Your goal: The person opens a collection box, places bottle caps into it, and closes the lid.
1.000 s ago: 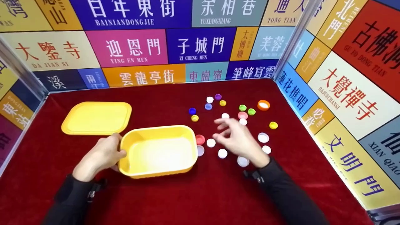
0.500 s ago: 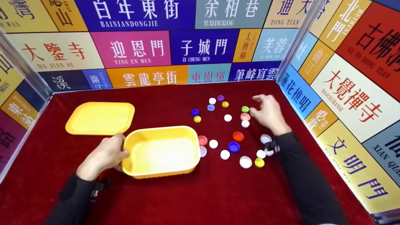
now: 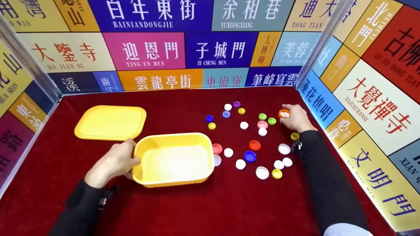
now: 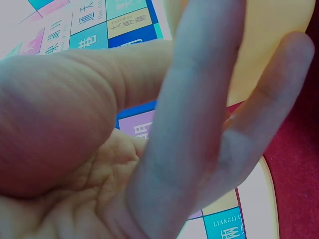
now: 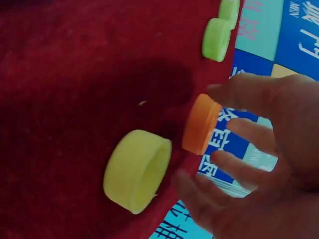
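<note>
My left hand (image 3: 115, 160) grips the left rim of a yellow plastic tub (image 3: 175, 164), thumb at the rim and fingers against the outer wall; nothing lies inside it. In the left wrist view the fingers (image 4: 194, 94) overlap the tub's pale yellow wall. At the back right, my right hand (image 3: 298, 118) reaches around an orange bottle cap (image 3: 283, 113). The right wrist view has the thumb tip right at the upper edge of the orange cap (image 5: 201, 124), the other fingers spread below and behind it. A yellow cap (image 5: 137, 172) stands close by.
A yellow lid (image 3: 111, 123) lies behind the tub on the red cloth (image 3: 183, 209). Several loose caps are scattered to the tub's right, including a blue cap (image 3: 250, 156), a red cap (image 3: 254, 145) and a green cap (image 3: 272, 121). Printed panels (image 3: 164, 49) wall the table in.
My right hand has travelled from the middle of the caps to the orange cap at the back right, uncovering the red and blue caps. The left hand keeps its grip on the tub.
</note>
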The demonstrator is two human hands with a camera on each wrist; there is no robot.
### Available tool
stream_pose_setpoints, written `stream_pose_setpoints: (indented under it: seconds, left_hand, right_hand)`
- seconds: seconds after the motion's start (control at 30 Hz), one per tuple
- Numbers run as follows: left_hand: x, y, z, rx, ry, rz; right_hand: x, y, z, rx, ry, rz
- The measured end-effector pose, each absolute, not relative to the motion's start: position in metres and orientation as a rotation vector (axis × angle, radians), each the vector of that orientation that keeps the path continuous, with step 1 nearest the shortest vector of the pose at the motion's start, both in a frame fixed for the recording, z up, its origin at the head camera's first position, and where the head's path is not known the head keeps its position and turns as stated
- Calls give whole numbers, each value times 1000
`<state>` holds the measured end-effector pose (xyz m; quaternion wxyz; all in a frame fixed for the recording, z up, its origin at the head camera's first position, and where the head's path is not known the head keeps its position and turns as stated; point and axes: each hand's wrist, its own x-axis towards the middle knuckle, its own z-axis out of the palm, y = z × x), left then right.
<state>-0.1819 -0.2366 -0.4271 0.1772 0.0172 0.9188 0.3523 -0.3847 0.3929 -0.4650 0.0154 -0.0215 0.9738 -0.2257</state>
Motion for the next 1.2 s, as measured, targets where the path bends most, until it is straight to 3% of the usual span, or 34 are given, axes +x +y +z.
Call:
stream_pose_setpoints:
  seconds: [0.73,1.2]
  left_hand:
    - [-179,-234,-428,80,2606,1009]
    - [-184,-226,-437,172,2818,811]
  right_hand:
    - [-383,386,-470,-148,3163,-748]
    - [-356,311,-438,-445,3268,-901]
